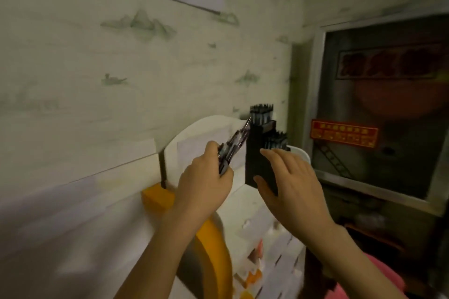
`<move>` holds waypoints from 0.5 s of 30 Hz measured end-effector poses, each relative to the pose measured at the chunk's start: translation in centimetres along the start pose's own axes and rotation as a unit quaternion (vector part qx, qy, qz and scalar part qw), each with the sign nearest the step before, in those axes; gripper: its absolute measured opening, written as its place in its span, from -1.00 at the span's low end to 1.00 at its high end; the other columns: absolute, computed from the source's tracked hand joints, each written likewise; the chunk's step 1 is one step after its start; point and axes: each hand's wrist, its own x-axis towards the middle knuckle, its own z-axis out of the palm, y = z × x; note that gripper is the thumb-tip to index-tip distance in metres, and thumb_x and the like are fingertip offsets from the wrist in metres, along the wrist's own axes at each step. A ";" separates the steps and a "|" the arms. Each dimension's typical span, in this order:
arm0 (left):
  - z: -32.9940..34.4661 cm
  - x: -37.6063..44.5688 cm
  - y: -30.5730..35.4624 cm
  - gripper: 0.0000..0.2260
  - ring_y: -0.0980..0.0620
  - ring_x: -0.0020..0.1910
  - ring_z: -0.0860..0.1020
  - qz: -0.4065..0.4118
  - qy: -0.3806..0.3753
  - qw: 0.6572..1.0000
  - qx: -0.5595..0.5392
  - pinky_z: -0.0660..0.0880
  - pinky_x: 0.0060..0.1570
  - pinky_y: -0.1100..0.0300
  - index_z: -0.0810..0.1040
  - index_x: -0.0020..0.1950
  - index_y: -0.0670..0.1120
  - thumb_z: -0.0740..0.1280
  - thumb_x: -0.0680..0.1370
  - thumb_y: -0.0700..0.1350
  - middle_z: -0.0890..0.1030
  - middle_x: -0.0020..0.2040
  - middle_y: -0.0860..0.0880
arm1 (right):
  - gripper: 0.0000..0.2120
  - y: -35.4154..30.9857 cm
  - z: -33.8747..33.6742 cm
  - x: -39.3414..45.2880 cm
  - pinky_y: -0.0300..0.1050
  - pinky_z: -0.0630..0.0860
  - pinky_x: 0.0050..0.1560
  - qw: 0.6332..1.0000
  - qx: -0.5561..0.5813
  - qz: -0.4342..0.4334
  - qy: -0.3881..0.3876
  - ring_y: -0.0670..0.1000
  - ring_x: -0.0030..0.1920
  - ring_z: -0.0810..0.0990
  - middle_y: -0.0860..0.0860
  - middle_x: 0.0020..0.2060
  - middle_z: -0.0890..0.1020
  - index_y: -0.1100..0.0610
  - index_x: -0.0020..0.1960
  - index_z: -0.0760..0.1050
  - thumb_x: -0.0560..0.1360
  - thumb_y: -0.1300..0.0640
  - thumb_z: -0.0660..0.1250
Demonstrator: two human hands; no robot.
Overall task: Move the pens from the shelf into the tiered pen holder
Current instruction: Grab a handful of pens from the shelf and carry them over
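Left hand [204, 177] grips a bundle of pens [233, 143] at their lower ends, tips angled toward the black tiered pen holder [261, 153], which the straight-fingered right hand [291, 182] steadies; pens likely light, stiff, slippery, so best held mid-barrel.

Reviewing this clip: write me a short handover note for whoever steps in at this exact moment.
Left hand: grips a bundle of pens, tips pointing at the tiered pen holder.
Right hand: open, fingers straight, at the holder's right side; contact unclear.
Done: the top and lower tiers already hold dark pens.
Left: drop the held bundle into a tier with room; the frame is blurred, so whether more pens wait on the shelf cannot be told.
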 end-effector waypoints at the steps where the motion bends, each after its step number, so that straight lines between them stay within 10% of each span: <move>1: 1.4 0.9 1.5 -0.83 0.04 -0.32 0.47 0.011 0.000 1.000 -0.007 0.26 -0.48 0.27 0.25 0.08 0.05 0.24 0.59 -0.02 0.50 -0.17 0.01 | -0.45 2.0 -0.4 0.3 0.03 0.38 0.37 1.000 -0.006 0.007 0.004 0.03 0.36 0.41 -0.02 0.36 0.46 -0.01 0.45 0.30 0.52 -0.16 0.28; 8: 11.9 7.6 11.4 -0.84 -0.04 -0.30 0.53 0.047 -0.009 0.998 -0.041 0.52 -0.33 0.00 0.32 0.10 -0.01 0.25 0.58 -0.04 0.53 -0.22 -0.03 | -0.48 16.6 -2.2 2.3 -0.04 0.33 0.36 0.998 -0.044 0.037 0.017 0.02 0.36 0.40 -0.04 0.34 0.47 -0.02 0.43 0.32 0.52 -0.15 0.29; 15: 20.9 12.9 16.7 -0.86 0.09 -0.37 0.47 0.034 -0.012 0.997 -0.067 0.27 -0.46 0.26 0.30 0.08 0.02 0.25 0.59 -0.06 0.48 -0.27 0.06 | -0.48 28.1 -0.3 4.2 -0.01 0.36 0.32 0.997 -0.053 0.047 0.002 0.03 0.32 0.44 -0.04 0.30 0.50 -0.01 0.40 0.34 0.51 -0.15 0.31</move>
